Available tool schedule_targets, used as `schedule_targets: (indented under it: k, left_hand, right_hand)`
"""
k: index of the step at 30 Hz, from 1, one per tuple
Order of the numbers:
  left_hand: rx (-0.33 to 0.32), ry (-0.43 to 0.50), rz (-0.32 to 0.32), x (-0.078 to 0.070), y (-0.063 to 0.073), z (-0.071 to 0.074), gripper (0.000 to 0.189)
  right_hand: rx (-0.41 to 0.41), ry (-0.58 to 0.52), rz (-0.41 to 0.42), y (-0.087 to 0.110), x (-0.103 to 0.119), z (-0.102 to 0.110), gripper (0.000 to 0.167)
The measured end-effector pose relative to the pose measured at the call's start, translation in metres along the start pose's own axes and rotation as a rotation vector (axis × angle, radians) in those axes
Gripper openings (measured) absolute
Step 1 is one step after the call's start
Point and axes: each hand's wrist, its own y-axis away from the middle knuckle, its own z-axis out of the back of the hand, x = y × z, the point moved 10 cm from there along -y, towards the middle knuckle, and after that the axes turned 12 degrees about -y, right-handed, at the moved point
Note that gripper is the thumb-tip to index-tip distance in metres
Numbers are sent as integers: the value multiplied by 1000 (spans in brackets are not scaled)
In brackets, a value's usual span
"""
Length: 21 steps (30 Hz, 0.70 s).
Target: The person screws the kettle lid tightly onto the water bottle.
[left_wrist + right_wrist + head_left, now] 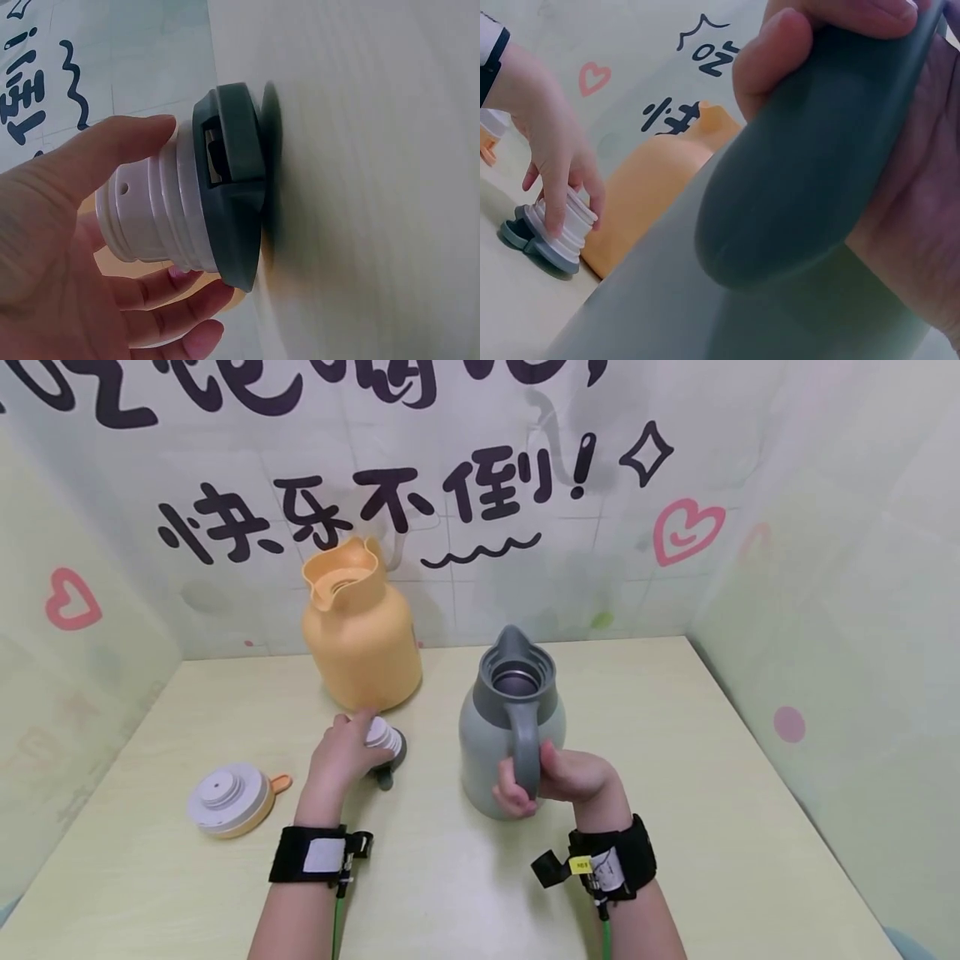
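My left hand (341,756) holds a white-and-dark-grey jug lid (382,739) between thumb and fingers. The lid is upside down, its white ridged plug upward and its grey cap low over the table. In the left wrist view the thumb lies along one side of the plug (161,202), and the fingers are at the other. My right hand (577,775) grips the dark grey handle (525,739) of a grey thermos jug (480,747), fingers curled round it. This jug stands upright with its mouth uncovered and its spout pointing away from me.
Behind the left hand stands an orange thermos jug (360,647), near the back wall. An orange-and-white lid (231,802) with a small loop lies upside down at the left of the pale table (712,827). Printed walls enclose the back and both sides.
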Motion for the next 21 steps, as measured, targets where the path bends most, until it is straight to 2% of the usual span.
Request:
schedule_targets:
  k: [12, 21]
  left_hand:
    - [-9, -58, -6, -6, -5, 0, 68]
    - [-21, -44, -8, -4, -6, -1, 68]
  right_hand:
    - [2, 2, 3, -1, 1, -1, 65]
    - [-4, 8, 0, -2, -1, -1, 63]
